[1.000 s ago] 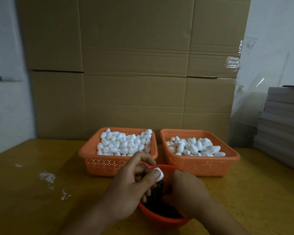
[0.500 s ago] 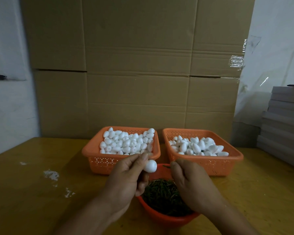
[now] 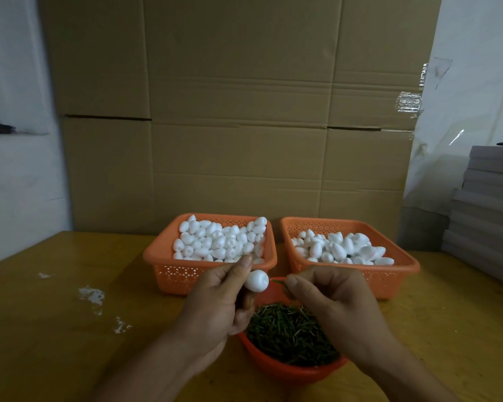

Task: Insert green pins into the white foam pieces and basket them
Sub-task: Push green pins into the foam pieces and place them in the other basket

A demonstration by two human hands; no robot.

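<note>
Here the left hand (image 3: 215, 300) pinches a white egg-shaped foam piece (image 3: 257, 280); just beside it, the right hand (image 3: 328, 297) pinches a thin green pin (image 3: 279, 282). An off-centre push could skew the pin or squash the foam.

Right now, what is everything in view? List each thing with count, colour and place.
left basket: one, orange, table centre, heaped with white foam pieces
right basket: one, orange, beside it, less full
bowl: one, orange, nearest the person, holds green pins
foam piece: one, white, held above the bowl
pin: one, green, tip towards the foam piece
cardboard: brown, behind the baskets
grey stack: far right
table: yellow wood, white specks
left hand: grips the foam piece
right hand: pinches the pin
</note>
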